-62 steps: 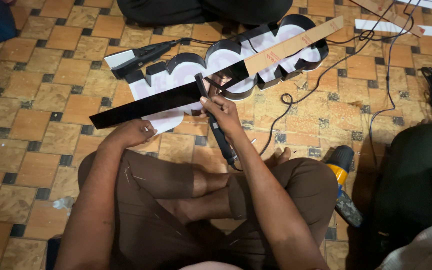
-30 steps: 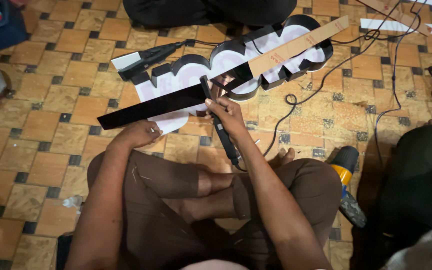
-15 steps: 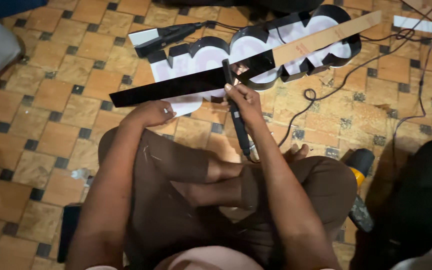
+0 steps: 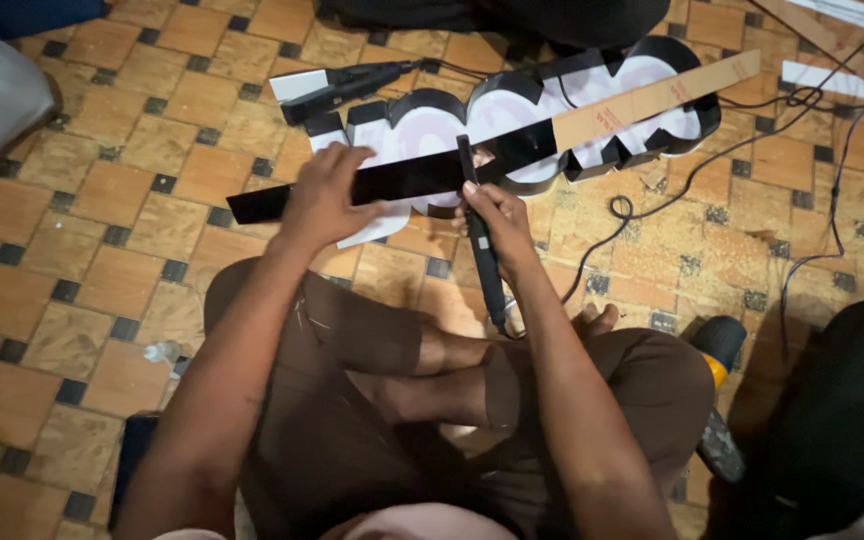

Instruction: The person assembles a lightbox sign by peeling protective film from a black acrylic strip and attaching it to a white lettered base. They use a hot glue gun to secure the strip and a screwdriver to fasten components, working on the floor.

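Note:
I sit cross-legged on a tiled floor. My left hand [image 4: 324,195] presses on a long black strip [image 4: 402,178] whose far end is covered in brown paper [image 4: 652,98]. My right hand [image 4: 495,222] grips a slim black corded tool [image 4: 482,250], its tip touching the strip's middle. Under the strip lie large sign letters [image 4: 592,110] with black walls and white faces.
A second black corded tool [image 4: 347,85] lies on a white offcut at the back left. Black cables [image 4: 712,170] loop over the tiles at right. A yellow-and-black power tool [image 4: 717,395] rests by my right knee. Another person sits at the far right [image 4: 842,420].
My left hand has slid from the strip's near edge up onto the strip. The right hand stays on the tool at the strip, and my view has shifted.

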